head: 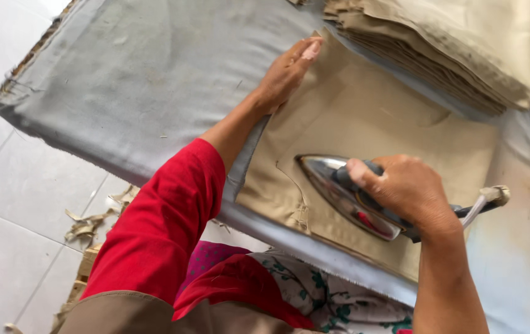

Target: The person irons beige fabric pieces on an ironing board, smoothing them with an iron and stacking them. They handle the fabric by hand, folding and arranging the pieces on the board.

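Note:
A beige cloth piece lies flat on a grey padded ironing table. My right hand grips the dark handle of a shiny metal iron, whose tip points left and rests on the near part of the cloth. My left hand, in a red sleeve, presses flat with fingers together on the far left corner of the same cloth.
A tall stack of folded beige cloth pieces sits at the table's far right. The iron's cord end sticks out to the right. Cloth scraps lie on the white tiled floor at the left.

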